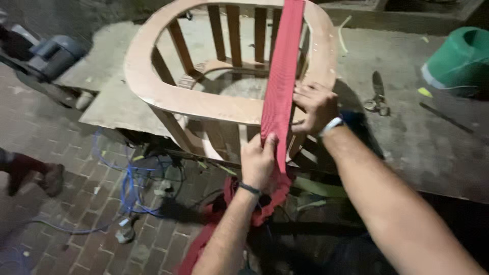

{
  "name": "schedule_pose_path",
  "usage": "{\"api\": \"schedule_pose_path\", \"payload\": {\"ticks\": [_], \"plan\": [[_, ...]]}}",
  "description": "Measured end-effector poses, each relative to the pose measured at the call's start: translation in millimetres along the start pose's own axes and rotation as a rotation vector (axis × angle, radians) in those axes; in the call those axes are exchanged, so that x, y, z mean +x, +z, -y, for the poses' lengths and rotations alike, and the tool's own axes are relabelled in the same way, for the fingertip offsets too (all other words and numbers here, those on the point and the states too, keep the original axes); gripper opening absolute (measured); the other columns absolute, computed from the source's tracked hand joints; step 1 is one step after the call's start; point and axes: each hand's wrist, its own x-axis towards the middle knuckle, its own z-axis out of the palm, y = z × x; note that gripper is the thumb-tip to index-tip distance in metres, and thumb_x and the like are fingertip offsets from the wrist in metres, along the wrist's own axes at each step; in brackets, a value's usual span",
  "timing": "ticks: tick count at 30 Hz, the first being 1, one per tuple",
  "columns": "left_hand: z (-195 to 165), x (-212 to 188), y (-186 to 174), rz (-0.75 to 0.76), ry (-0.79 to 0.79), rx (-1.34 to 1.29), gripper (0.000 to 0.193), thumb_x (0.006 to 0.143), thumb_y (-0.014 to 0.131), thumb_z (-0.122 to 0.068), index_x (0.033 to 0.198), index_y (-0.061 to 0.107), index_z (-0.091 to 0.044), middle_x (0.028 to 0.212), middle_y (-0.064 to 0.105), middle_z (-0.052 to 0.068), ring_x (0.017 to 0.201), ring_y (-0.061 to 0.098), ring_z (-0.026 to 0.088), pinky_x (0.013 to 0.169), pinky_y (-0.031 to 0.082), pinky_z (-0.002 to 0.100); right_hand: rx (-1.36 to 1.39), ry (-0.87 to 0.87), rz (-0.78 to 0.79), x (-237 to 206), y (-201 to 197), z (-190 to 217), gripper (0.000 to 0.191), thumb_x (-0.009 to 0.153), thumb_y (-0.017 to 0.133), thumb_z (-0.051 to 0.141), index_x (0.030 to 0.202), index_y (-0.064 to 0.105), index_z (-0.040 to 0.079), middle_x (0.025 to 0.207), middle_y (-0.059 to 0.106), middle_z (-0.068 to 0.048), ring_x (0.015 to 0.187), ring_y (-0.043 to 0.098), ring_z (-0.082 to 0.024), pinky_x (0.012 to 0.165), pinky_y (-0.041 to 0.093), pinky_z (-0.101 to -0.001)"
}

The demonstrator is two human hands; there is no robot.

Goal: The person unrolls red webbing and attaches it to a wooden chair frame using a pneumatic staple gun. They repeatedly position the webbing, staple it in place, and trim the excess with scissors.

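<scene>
Red webbing strap point(281, 76) is lying stretched over one wooden chair frame point(153, 86) on the table point(433, 147), running from 12 to 6 o'clock. Left hand point(258, 163) is pinching the strap's lower end, grip closed on it; right hand point(316, 107) is pressing the strap's edge against the front rail at 3 o'clock, fingers curled, closed on strap and rail. Strap looks soft, light, stretchy; best taken near the rail. One pair of scissors point(377, 99), one green bucket point(461, 58), blue cable point(127, 188) on the floor at 8 o'clock.
</scene>
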Motion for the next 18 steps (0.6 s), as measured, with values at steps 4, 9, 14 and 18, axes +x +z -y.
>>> {"api": "schedule_pose_path", "payload": {"ticks": [4,9,14,18], "plan": [[1.5,-22.9,-12.5,-0.001,0.025,0.064,0.031,0.103,0.061,-0.031,0.103,0.073,-0.002,0.080,0.075,0.013,0.069,0.070,0.016,0.065,0.056,0.034,0.005,0.034,0.019,-4.7,4.1,-1.2,0.081,0.053,0.082,0.056,0.116,0.075,0.005,0.119,0.075,-0.015,0.105,0.072,-0.034,0.105,0.056,-0.0454],[49.3,-31.6,-12.2,0.023,0.052,0.041,0.034,0.104,0.060,-0.034,0.105,0.071,-0.002,0.082,0.075,0.012,0.075,0.073,0.016,0.069,0.057,0.033,0.015,0.025,0.027,-7.9,4.1,3.1,0.080,0.052,0.081,0.055,0.115,0.076,0.005,0.117,0.075,-0.015,0.107,0.071,-0.035,0.103,0.055,-0.0467],[113.5,9.6,-2.2,0.079,0.182,0.089,0.034,0.102,0.064,-0.035,0.098,0.073,-0.002,0.081,0.075,0.013,0.075,0.074,0.016,0.069,0.057,0.033,0.038,0.001,0.048,-1.4,-3.9,7.2,0.083,0.056,0.080,0.063,0.112,0.073,0.002,0.118,0.074,-0.018,0.112,0.071,-0.035,0.106,0.054,-0.0477],[142.8,31.8,-3.9,0.247,0.134,0.091,0.033,0.102,0.063,-0.033,0.101,0.076,-0.003,0.077,0.074,0.013,0.071,0.069,0.015,0.068,0.054,0.032,0.022,-0.016,0.060,8.5,-8.6,10.1,0.090,0.066,0.075,0.074,0.117,0.072,0.001,0.125,0.073,-0.021,0.118,0.070,-0.035,0.111,0.052,-0.0468]]}}
